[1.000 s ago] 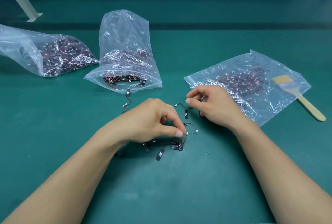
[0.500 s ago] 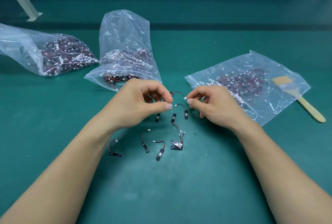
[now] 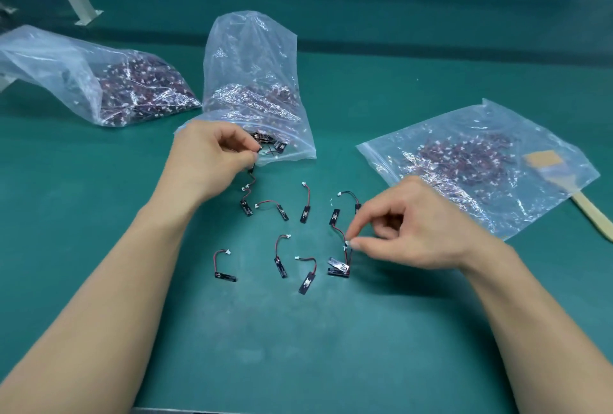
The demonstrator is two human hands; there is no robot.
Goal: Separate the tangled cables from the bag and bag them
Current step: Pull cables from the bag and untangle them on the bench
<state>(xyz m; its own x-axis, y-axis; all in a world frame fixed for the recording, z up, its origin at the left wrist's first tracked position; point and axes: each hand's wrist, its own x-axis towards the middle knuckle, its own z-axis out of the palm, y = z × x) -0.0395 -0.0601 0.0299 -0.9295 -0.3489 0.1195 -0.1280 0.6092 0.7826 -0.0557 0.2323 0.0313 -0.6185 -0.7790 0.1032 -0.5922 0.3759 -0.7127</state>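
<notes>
Head view: a green matted surface point(image 3: 298, 347) carries clear plastic bags of small red-and-black cables. The left hand point(image 3: 212, 155), fingers curled, pinches a tangled strand of cable point(image 3: 247, 191) at the mouth of the upright middle bag point(image 3: 252, 48); the strand trails down onto the surface. The right hand point(image 3: 408, 231) pinches the white connector end of a short red-wired cable point(image 3: 338, 231), near a flat zip bag point(image 3: 384, 155). Several separated cables point(image 3: 280, 257), each with a black tab, lie loose between the hands. They look light, thin and floppy, and likely to snag. Holding the connector or tab seems safer than tugging the wire.
</notes>
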